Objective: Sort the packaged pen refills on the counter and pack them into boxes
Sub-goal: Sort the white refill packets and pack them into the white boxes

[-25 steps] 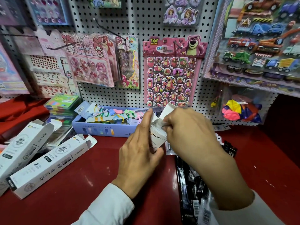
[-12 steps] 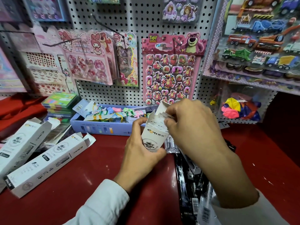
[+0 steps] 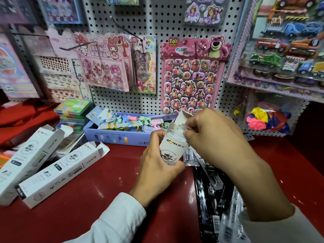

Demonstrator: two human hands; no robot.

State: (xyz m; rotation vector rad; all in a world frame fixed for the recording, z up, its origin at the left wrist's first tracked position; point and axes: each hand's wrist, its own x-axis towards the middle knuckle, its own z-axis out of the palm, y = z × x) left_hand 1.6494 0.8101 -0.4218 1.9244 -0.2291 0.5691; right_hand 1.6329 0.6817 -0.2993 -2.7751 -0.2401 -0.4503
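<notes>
A white refill box (image 3: 172,148) stands tilted above the red counter (image 3: 91,186), its top flaps open. My left hand (image 3: 157,165) grips its lower body from the left. My right hand (image 3: 212,137) pinches the open flaps at its top. Black packaged pen refills (image 3: 210,195) lie in a loose pile on the counter below my right arm. Two more white refill boxes (image 3: 57,171) (image 3: 24,160) lie flat at the left with their end flaps open.
A lilac tray (image 3: 119,137) of coloured clips sits against the pegboard behind the hands. Green plastic cases (image 3: 73,107) are stacked at the back left. Sticker sheets hang on the pegboard, and a bag of balloons (image 3: 266,120) sits at the right.
The box has turned more upright and its printed front now faces me. My right hand has shifted to the top flaps; my left hand keeps hold of the box body.
</notes>
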